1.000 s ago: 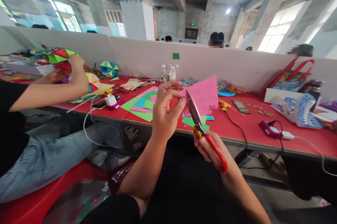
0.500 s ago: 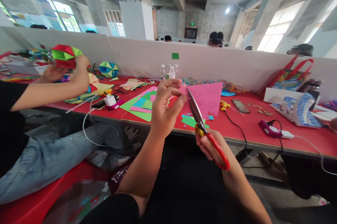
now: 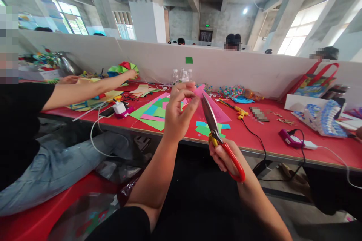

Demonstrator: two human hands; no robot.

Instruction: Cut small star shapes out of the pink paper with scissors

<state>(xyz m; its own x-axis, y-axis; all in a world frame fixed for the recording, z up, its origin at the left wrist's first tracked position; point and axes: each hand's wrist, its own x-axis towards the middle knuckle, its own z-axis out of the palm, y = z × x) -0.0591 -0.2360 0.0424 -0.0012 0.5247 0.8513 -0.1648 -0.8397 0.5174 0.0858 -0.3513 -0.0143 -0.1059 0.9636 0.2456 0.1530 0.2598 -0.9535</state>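
My left hand (image 3: 181, 111) is raised over the table, thumb and fingertips pinching a small pink paper piece (image 3: 200, 90) with pointed corners. In my right hand (image 3: 224, 154) is a pair of scissors (image 3: 209, 114) with red and yellow handles. Their blades point up and away from me, nearly together, with the tips close beside the pink piece. Behind the blades, a larger pink paper sheet (image 3: 220, 112) lies on the red table (image 3: 181, 150). Blue and green paper scraps (image 3: 207, 131) are near its front edge.
Green and coloured sheets (image 3: 149, 117) lie left of my hand. A yellow glue gun (image 3: 241, 112) with a black cord, a purple power strip (image 3: 290, 139) and small bottles (image 3: 182, 77) are around. At left, a co-worker's arm (image 3: 93, 88) reaches to a folded paper ornament (image 3: 123, 68).
The big pink sheet with drawn stars has dropped from between my hands onto the table; a small pink piece stays in my left fingers. The co-worker has set down the paper ornament.
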